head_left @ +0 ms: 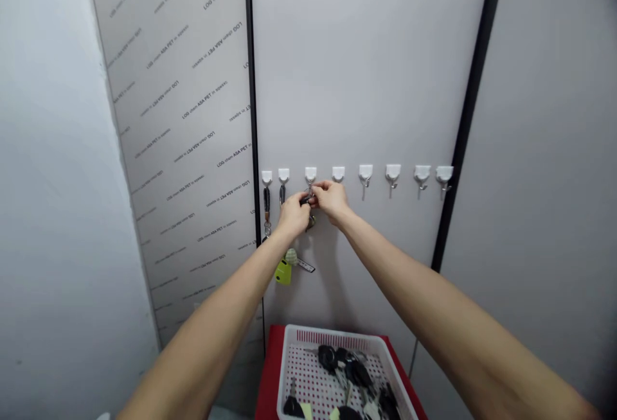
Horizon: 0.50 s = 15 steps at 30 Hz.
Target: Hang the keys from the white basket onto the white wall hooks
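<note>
Both hands meet at the third white hook (311, 173) from the left on the grey panel. My left hand (295, 213) pinches a keychain (305, 200) with a dark strap-like part, just below that hook. My right hand (331, 199) is closed on the same keychain from the other side, its fingertips by the hook's metal end. Fingers hide much of the keychain, and I cannot tell if its ring is on the hook. From the leftmost hook (267, 177) hangs a black strap (267, 203). Another dark strap (282, 194) hangs from the second hook (284, 174).
A yellow-green tag (283, 271) and a pale round charm (291, 256) dangle below my left hand. More hooks, such as one white hook (393, 170), run to the right. Below, a white basket (332, 334) of black-headed keys (327, 358) stands on a red surface (268, 368).
</note>
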### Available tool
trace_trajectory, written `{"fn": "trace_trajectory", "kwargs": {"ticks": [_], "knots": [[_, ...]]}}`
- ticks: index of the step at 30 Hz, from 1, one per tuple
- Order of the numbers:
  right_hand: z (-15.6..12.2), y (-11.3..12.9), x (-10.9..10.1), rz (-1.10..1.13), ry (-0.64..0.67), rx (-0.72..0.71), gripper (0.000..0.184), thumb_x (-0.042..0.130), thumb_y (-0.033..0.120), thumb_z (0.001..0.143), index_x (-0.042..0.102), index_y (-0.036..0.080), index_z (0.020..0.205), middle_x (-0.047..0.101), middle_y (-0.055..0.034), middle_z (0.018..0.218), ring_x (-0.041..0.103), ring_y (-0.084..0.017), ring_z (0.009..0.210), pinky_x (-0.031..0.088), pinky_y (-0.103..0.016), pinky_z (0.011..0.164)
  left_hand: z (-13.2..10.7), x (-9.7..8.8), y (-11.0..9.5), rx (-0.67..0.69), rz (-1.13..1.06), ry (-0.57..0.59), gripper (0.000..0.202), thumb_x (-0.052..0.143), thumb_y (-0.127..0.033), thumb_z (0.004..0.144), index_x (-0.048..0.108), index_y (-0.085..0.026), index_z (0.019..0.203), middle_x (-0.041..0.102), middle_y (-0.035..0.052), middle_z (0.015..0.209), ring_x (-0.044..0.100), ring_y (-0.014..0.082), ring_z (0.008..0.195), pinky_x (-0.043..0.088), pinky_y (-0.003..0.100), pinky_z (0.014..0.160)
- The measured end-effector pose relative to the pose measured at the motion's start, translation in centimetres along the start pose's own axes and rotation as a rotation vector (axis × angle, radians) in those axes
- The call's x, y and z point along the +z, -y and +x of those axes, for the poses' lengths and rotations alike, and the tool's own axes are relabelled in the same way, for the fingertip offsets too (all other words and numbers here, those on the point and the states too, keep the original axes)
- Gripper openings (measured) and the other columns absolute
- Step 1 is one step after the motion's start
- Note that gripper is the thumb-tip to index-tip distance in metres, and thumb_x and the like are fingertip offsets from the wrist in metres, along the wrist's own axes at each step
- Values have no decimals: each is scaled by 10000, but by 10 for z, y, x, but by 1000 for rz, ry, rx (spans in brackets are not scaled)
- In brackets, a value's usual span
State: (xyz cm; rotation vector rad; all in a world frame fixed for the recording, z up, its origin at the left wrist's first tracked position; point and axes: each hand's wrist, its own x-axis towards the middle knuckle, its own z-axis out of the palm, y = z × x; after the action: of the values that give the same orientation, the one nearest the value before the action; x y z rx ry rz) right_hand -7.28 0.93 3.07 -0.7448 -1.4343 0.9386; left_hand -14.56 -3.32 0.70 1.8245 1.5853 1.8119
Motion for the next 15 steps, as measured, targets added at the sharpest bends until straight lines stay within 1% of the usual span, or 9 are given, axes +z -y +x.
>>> {"fn": "trace_trajectory", "kwargs": {"ticks": [3,5,6,7,8,11,12,13,15], "knots": [[-9,-12,-9,-33,-24,-23,129,409,80,609,487,130,699,486,39,504,465,-43,402,406,-177,404,-17,0,9,-5,-3,-13,339,399,-41,583,505,-103,899,535,75,879,478,142,799,341,284,774],[-24,-28,-22,-83,-50,-70,155,413,108,614,492,133,745,514,19,604,482,-42,441,406,-176,427,-39,2,16,12,-17,-11,337,410,-66,597,485,-108,923,521,69,896,474,132,801,349,268,762],[-34,-39,-30,-126,-47,-83,166,414,129,618,495,134,763,522,10,642,487,-45,457,404,-178,434,-54,3,21,17,-26,14,330,416,-83,606,478,-115,930,514,65,904,470,127,806,354,259,753],[-48,-53,-40,-185,-16,-80,177,416,153,623,500,133,778,528,3,654,491,-50,467,402,-182,442,-70,5,27,17,-35,59,322,420,-102,616,472,-122,934,509,60,909,467,123,812,360,250,742],[-64,-69,-51,-257,44,-60,187,416,177,629,507,129,785,533,0,638,492,-59,472,401,-189,453,-89,8,35,9,-40,118,314,420,-119,626,466,-131,936,506,55,911,465,120,817,366,243,732],[-122,-123,-85,-513,320,48,203,406,224,644,536,121,761,548,-12,566,500,-94,519,401,-225,527,-146,21,65,-92,13,312,296,411,-146,644,458,-148,936,504,47,902,466,114,809,374,240,717],[-141,-140,-95,-592,391,75,196,407,219,643,545,128,748,567,-26,622,509,-107,580,399,-235,574,-163,27,76,-136,63,370,293,411,-145,641,460,-149,930,506,47,897,466,115,806,372,244,721],[-158,-156,-104,-676,443,101,191,405,211,642,551,132,737,576,-35,660,510,-119,622,393,-246,610,-178,33,87,-170,122,424,293,413,-145,637,463,-148,926,505,47,899,461,120,815,366,250,733],[-183,-179,-117,-844,459,113,204,409,188,634,556,133,763,573,-60,770,496,-145,733,369,-261,689,-200,46,105,-194,243,521,304,423,-144,625,467,-144,925,498,51,915,437,135,858,339,259,774]]}}
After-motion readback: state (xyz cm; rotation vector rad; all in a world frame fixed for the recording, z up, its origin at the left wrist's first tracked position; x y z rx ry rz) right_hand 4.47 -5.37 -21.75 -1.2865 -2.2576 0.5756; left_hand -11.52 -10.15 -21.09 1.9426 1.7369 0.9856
